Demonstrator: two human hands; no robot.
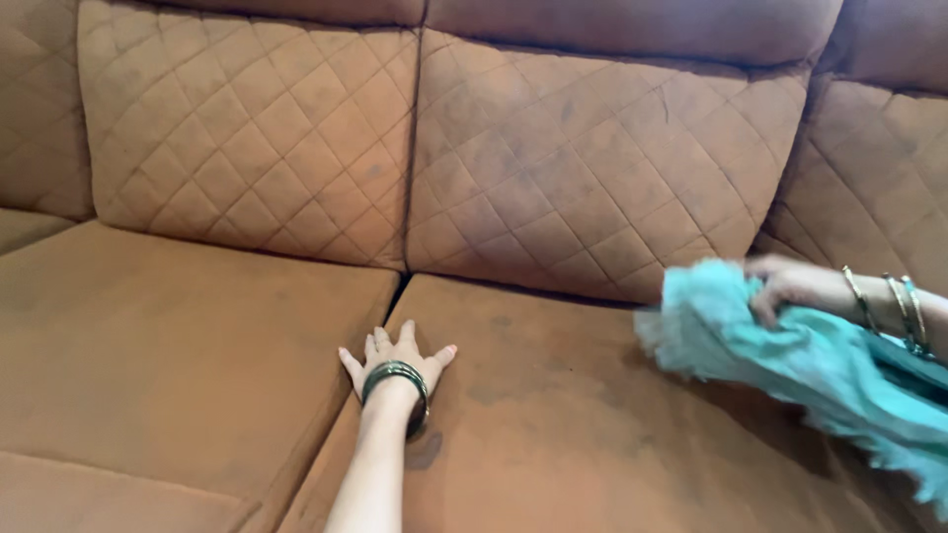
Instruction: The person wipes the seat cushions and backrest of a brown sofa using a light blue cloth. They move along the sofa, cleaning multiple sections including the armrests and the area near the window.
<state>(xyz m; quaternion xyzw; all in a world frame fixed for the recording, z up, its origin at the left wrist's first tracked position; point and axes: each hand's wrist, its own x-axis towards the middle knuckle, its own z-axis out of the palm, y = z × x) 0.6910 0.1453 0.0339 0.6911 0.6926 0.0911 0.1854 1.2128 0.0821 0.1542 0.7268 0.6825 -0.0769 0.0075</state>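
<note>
Right hand (790, 286) apparently gripping teal cloth (810, 365)

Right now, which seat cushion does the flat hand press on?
The left hand lies flat on the right seat cushion, just beside the seam. The left seat cushion is untouched; the right hand holds a turquoise cloth.

Single head view, close, angled down at sofa (553, 424).

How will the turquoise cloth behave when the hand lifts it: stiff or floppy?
Probably floppy: the turquoise cloth drapes and bunches in the right hand. It looks light, since it is gripped by one edge. Its fuzzy surface likely grips the sofa seat rather than slipping.
</note>
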